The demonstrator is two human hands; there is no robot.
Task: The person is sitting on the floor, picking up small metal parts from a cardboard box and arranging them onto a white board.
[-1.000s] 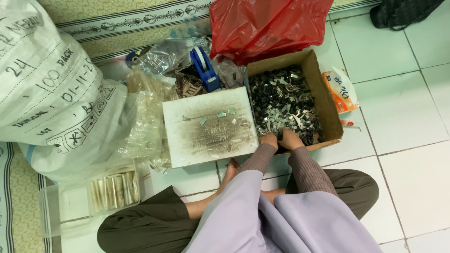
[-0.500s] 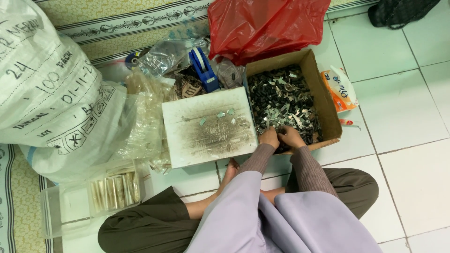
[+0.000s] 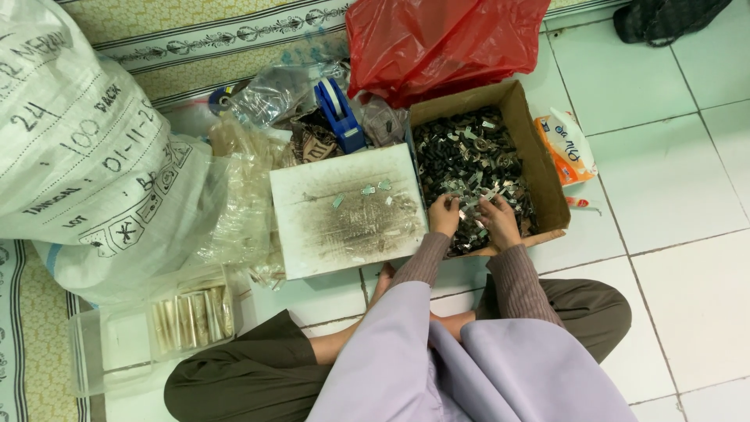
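— Where are the hands?

— Both are down in the cardboard box (image 3: pixel 539 168) on the tiled floor (image 3: pixel 687 258). The left hand (image 3: pixel 445 215) and the right hand (image 3: pixel 498 221) sit side by side at the near end, on top of the heap of small metal pieces (image 3: pixel 469 156).

— And the fingers?

— Curled down into the heap. They look bunched together, as if picking at pieces, but I cannot tell whether either hand has one pinched; the pieces are too small to make out.

— How would those pieces handle?

— My guess: light one by one, stiff, thin and flat, a mix of dark and shiny. Probably slick, and they may tangle or slide off each other. Edges could be sharp. Best taken by the flat faces between thumb and fingertip, one or a few at a time.

— What lies beside the box?

— A white board (image 3: pixel 344 211), smudged dark, touching the box's left wall, with a few shiny pieces scattered on it. Behind it stands a blue tape dispenser (image 3: pixel 337 113), and a red plastic bag (image 3: pixel 437 43) lies behind the box. A big white sack (image 3: pixel 86 156) is well to the left.
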